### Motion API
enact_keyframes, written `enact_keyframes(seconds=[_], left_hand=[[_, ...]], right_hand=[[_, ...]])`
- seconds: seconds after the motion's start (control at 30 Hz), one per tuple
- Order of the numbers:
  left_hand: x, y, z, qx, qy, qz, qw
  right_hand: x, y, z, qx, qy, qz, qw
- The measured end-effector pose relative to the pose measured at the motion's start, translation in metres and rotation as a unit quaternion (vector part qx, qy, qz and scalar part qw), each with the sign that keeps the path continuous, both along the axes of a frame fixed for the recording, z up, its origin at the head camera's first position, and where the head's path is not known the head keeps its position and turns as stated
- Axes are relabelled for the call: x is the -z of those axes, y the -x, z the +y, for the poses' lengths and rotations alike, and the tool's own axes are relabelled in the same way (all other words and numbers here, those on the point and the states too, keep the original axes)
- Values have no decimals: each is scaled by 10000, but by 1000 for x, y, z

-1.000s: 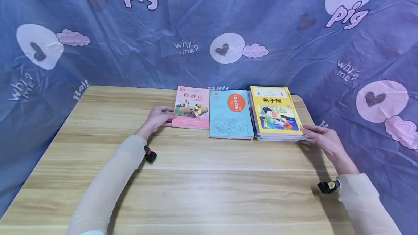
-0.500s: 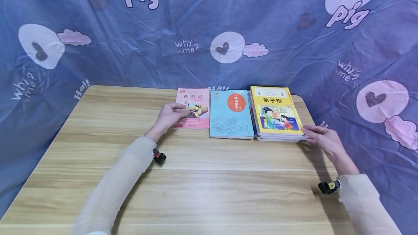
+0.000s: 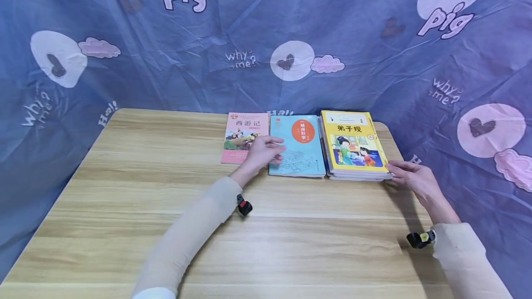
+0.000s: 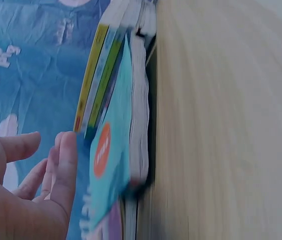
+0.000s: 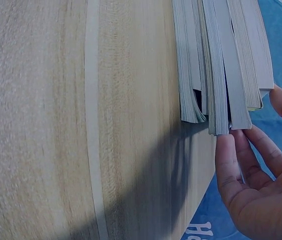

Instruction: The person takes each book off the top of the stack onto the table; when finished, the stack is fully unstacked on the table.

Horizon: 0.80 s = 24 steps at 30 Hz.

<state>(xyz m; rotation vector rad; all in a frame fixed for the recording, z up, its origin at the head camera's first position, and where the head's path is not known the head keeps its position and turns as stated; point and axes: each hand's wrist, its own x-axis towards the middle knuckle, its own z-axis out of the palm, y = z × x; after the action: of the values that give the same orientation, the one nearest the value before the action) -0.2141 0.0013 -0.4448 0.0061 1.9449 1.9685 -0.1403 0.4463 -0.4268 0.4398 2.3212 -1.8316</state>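
Left hand (image 3: 262, 152) has slid right off the pink paperback (image 3: 244, 136) – fingers loose, over the edge of the teal paperback (image 3: 297, 151) beside it, gripping nothing. Right hand (image 3: 411, 180), fingers relaxed, hasn't budged – fingertips touch the yellow-topped book stack's (image 3: 354, 144) near right corner, just right of the teal one.

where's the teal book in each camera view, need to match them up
Head: the teal book lies mid-row, between the pink book and the yellow-topped stack, under the left hand.
Left wrist: edge-on at centre, orange circle showing.
Right wrist: not in it.
Shared landmark: the wooden table, also and.
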Motion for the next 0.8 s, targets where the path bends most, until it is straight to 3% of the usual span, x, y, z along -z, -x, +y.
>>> enact_keyframes(seconds=[0.27, 0.53, 0.8], left_hand=[[8, -3, 51, 123, -724, -104, 9972], [14, -7, 92, 200, -909, -225, 9954], [12, -8, 120, 131, -925, -263, 9953]], right_hand=[[0, 0, 0, 1, 104, -23, 9999], [-2, 0, 0, -62, 234, -2, 9997], [-2, 0, -1, -93, 241, 24, 9997]])
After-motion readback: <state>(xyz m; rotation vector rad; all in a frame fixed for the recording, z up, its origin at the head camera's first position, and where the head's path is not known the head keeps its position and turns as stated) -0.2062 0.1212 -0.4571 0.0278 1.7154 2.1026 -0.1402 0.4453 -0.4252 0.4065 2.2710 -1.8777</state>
